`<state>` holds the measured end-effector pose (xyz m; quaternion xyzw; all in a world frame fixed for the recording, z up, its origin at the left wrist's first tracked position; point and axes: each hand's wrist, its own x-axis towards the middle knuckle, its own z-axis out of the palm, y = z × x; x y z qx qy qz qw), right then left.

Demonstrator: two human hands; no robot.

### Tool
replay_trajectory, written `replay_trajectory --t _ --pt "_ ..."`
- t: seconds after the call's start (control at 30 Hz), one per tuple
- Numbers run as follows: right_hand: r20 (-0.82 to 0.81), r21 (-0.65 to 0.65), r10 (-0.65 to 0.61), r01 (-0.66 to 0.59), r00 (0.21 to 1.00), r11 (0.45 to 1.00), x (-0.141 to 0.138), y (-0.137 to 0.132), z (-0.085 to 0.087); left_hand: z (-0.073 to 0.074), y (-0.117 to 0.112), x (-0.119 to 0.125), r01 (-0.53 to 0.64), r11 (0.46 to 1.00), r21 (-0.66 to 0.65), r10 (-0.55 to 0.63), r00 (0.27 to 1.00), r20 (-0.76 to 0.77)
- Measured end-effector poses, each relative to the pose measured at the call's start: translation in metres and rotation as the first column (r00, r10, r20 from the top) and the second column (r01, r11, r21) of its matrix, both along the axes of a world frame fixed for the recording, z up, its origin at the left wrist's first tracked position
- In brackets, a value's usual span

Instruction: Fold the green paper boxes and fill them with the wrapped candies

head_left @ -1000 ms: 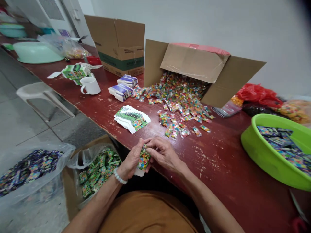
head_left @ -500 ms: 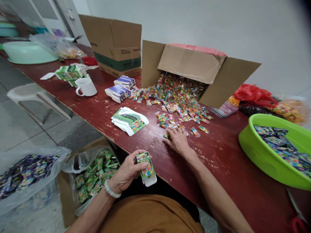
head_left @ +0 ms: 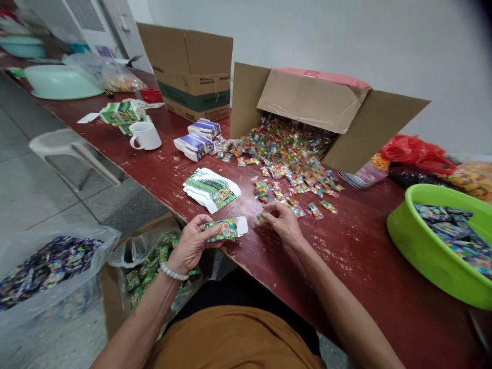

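My left hand [head_left: 196, 238] is closed around a small green printed carton [head_left: 226, 229], its white end flap open and pointing right. Between the thumb and fingers of my right hand [head_left: 282, 221] is a small wrapped candy packet [head_left: 263, 218], held just above the table and partly hidden by the fingers. Beyond that hand, many wrapped candies [head_left: 292, 154] spill from a cardboard box [head_left: 303, 95] lying on its side. Flattened green cartons [head_left: 211, 188] lie on the red table [head_left: 246, 256] behind my left hand.
A white mug [head_left: 148, 136] and purple-white cartons [head_left: 194, 146] stand at the back left, near an upright cardboard box [head_left: 192, 72]. On the right is a green basin [head_left: 403, 241] of dark packets. Plastic bags of packets [head_left: 57, 266] sit below the table's left edge.
My right hand has picked up a candy packet from the table and lifted slightly. My left hand has raised the green carton and turned it so its open flap faces right.
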<state>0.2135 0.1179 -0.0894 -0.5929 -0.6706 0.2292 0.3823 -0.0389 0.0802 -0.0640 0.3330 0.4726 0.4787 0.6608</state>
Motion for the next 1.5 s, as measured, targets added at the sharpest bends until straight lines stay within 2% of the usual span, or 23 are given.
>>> replay_trajectory --t 0.07,0.13,0.2,0.3,0.4,0.53,0.6,0.67,0.73,0.8,0.9,1.0,1.07,1.13,1.2,1.3,1.4,1.47,1.5 --pt "-0.216 -0.013 0.001 -0.004 0.976 1.000 -0.015 -0.008 0.008 0.000 -0.001 0.001 0.010 1.000 -0.017 -0.009 0.999 0.031" --pt "-0.505 -0.041 0.002 -0.026 0.863 0.999 -0.030 -0.018 0.016 0.000 -0.003 0.004 0.022 0.999 -0.035 -0.019 0.997 0.075" --pt "-0.629 -0.070 -0.002 -0.053 0.777 0.996 -0.042 -0.026 0.022 0.000 -0.006 0.009 0.041 0.997 -0.066 -0.031 0.990 0.141" --pt "-0.546 -0.064 -0.008 -0.032 0.838 0.997 -0.049 -0.034 0.029 -0.002 -0.015 0.018 0.120 0.987 -0.106 -0.086 0.957 0.276" --pt "-0.342 0.059 0.034 -0.014 0.939 0.998 -0.047 -0.036 0.037 -0.004 -0.024 0.028 0.273 0.958 -0.083 -0.228 0.909 0.349" --pt "-0.069 0.228 0.106 -0.088 0.992 0.970 -0.040 -0.035 0.047 -0.004 -0.027 0.036 0.402 0.915 0.010 -0.389 0.878 0.278" --pt "-0.012 0.248 0.131 -0.124 0.991 0.961 -0.038 -0.036 0.050 -0.003 -0.024 0.037 0.420 0.907 0.044 -0.417 0.875 0.246" --pt "0.015 0.214 0.202 -0.200 0.979 0.956 -0.036 -0.039 0.053 -0.002 -0.022 0.037 0.433 0.899 0.066 -0.436 0.871 0.226" --pt "0.023 0.159 0.301 -0.301 0.953 0.940 -0.037 -0.042 0.054 0.000 -0.020 0.038 0.431 0.898 0.085 -0.439 0.873 0.214" --pt "-0.018 0.117 0.347 -0.343 0.938 0.932 -0.039 -0.045 0.053 0.003 -0.018 0.040 0.385 0.920 0.080 -0.392 0.890 0.232" --pt "-0.290 0.058 0.243 -0.236 0.926 0.970 -0.043 -0.047 0.051 0.011 -0.017 0.044 0.278 0.960 -0.026 -0.256 0.915 0.313" --pt "-0.593 -0.055 0.085 -0.146 0.801 0.988 -0.047 -0.047 0.049 0.014 -0.016 0.047 0.225 0.970 -0.098 -0.178 0.920 0.348" --pt "-0.682 -0.146 0.070 -0.229 0.728 0.962 -0.049 -0.048 0.049 0.013 -0.017 0.048 0.207 0.974 -0.095 -0.165 0.929 0.331" --pt "-0.718 -0.212 0.108 -0.364 0.688 0.907 -0.051 -0.050 0.047 0.010 -0.020 0.049 0.196 0.978 -0.067 -0.168 0.941 0.294" --pt "-0.700 -0.201 0.163 -0.411 0.695 0.889 -0.053 -0.052 0.045 0.007 -0.023 0.050 0.164 0.986 -0.007 -0.156 0.954 0.257" --pt "-0.514 0.003 0.246 -0.285 0.822 0.958 -0.052 -0.056 0.041 0.005 -0.025 0.050 0.102 0.995 0.005 -0.099 0.945 0.310" --pt "-0.278 0.187 0.288 -0.243 0.916 0.952 -0.048 -0.059 0.042 0.007 -0.025 0.049 0.266 0.956 -0.128 -0.184 0.876 0.446" --pt "-0.213 0.190 0.343 -0.306 0.915 0.933 -0.046 -0.061 0.043 0.009 -0.024 0.048 0.351 0.924 -0.153 -0.234 0.834 0.499" --pt "-0.214 0.171 0.365 -0.333 0.906 0.927 -0.045 -0.062 0.044 0.010 -0.023 0.048 0.344 0.928 -0.146 -0.228 0.831 0.507"
